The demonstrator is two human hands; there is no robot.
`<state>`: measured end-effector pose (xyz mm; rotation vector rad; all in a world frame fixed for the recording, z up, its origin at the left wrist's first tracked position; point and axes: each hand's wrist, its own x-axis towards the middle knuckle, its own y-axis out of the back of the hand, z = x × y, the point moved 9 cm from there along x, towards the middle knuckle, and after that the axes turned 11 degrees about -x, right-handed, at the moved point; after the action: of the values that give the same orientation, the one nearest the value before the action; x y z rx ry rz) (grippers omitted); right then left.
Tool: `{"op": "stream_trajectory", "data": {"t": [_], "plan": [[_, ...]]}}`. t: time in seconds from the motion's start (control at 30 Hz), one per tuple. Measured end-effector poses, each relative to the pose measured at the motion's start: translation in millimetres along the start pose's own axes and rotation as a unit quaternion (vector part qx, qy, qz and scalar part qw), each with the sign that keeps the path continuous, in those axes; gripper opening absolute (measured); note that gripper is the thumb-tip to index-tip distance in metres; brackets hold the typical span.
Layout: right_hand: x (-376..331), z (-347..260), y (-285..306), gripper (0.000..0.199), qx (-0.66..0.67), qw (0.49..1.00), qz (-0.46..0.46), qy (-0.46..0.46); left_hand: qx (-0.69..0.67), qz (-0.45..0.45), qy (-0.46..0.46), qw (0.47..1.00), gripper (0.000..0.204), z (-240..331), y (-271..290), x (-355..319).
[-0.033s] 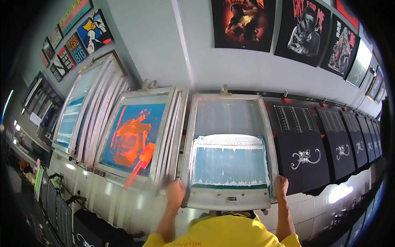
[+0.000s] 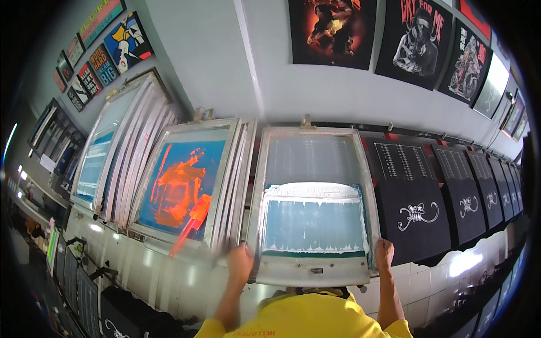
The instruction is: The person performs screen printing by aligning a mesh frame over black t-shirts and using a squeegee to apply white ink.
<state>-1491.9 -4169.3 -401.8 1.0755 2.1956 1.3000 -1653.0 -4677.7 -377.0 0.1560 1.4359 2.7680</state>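
Note:
A silkscreen frame [image 2: 369, 225] lies flat in front of me, with a pale metal border. A thick band of white ink [image 2: 315, 191] crosses its blue-green mesh [image 2: 315, 225], and white streaks edge the lower part. My left hand [image 2: 240, 262] is closed at the frame's lower left corner. At the lower right side, my right hand [image 2: 385, 253] is closed around the edge. The curled fingers of both hands are partly hidden. A metal clamp [image 2: 306, 122] stands at the frame's far edge.
Left stands another screen [image 2: 186, 163] smeared with orange ink, an orange-coated squeegee [image 2: 198, 211] on it. Stacked frames [image 2: 127, 141] lean farther left. To the right, black printed fabric panels [image 2: 414, 219] lie in a row along a rail [image 2: 439, 136] by the wall.

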Motion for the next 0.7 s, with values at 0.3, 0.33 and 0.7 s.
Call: {"op": "stream_trajectory", "data": {"t": [0.3, 0.33, 0.7], "plan": [[-1.5, -2.4, -4.5, 0.034, -0.006, 1.000, 0.012, 0.006, 0.005, 0.028, -0.012, 1.000, 0.004, -2.7, -11.8, 0.4], [0.1, -9.1, -5.8, 0.034, -0.003, 1.000, 0.004, 0.009, -0.003, 0.028, -0.010, 1.000, 0.003, -5.1, -11.0, 0.5], [9.0, 12.4, -25.8, 0.034, 0.092, 0.995, -0.005, 0.050, 0.011, 0.048, 0.034, 0.998, 0.009, -11.0, -21.6, -4.0]]}}
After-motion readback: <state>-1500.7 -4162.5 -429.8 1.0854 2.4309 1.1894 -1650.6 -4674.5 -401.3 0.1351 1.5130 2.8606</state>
